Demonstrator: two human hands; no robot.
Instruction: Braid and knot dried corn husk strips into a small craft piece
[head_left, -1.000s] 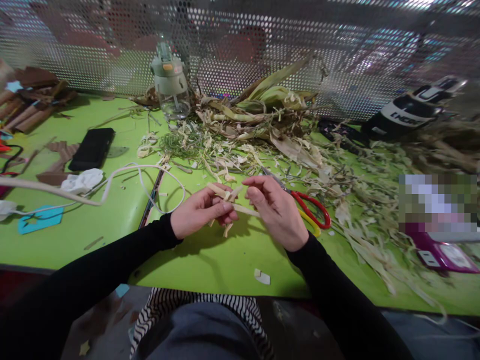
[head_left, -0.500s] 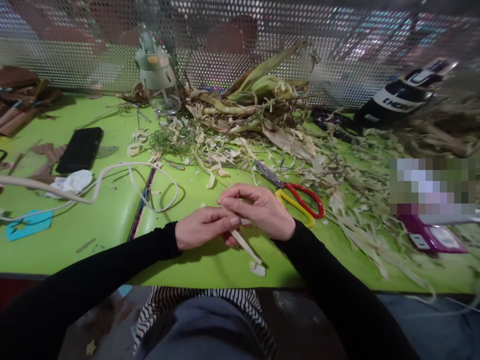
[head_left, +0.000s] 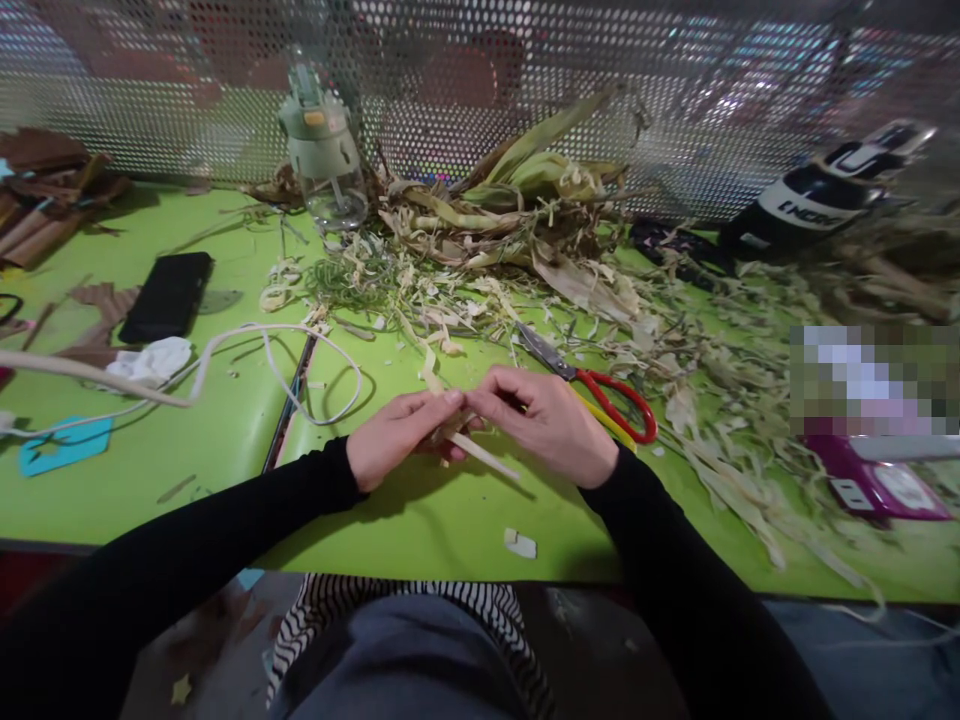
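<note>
Near the front of the green table [head_left: 420, 530], my left hand [head_left: 401, 430] is closed on a pale strip [head_left: 486, 457] that sticks out toward the lower right. My right hand [head_left: 544, 420] pinches at the strip's upper part, its thumb and finger meeting the left fingertips. What lies between those fingertips is too small to make out. Scissors [head_left: 619, 400] with red and yellow handles rest just beyond my right hand, partly hidden by it. A small pale scrap [head_left: 520, 544] lies below the hands.
Dried husks [head_left: 510, 210] and shreds are heaped behind the hands and to the right. A clear bottle [head_left: 326, 160], a black bottle [head_left: 810, 200], a phone [head_left: 166, 297], a white cable [head_left: 345, 370] and a purple packet [head_left: 877, 480] stand or lie around.
My right hand has shifted a little to the right and its fingers have drawn back from over the left hand. The strip's free end has moved up, away from the small scrap.
</note>
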